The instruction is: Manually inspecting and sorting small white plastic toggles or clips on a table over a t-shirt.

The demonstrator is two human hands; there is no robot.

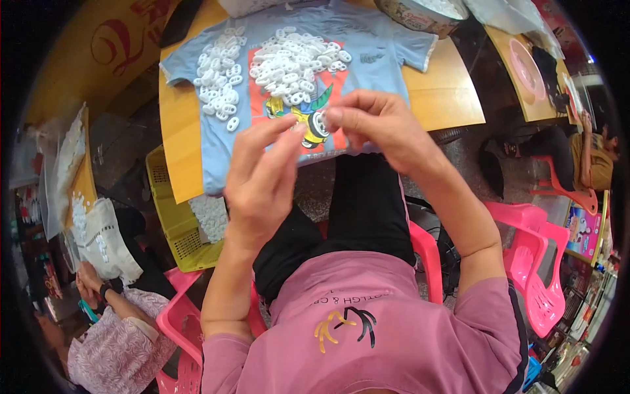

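Observation:
Both of my hands are raised over the near edge of a light blue T-shirt (387, 62) spread on the table, fingertips facing each other with a gap between. My left hand (259, 174) has its thumb and forefinger pinched together; whatever is in them is too small to name. The fingers of my right hand (377, 125) are also pinched, with something whitish at the tips that I cannot make out against the shirt's cartoon print. Beyond them lies a big heap of small white oval plastic pieces (292, 62) with two holes each. A looser row of the same pieces (220, 72) is to its left.
The shirt covers part of a yellow wooden table (446, 92). A large round tin bowl (423, 16) stands at the far right. A yellow crate (174, 217) is left of my legs. Pink plastic chairs (535, 262) stand around. Other people sit at left (125, 335) and right (594, 157).

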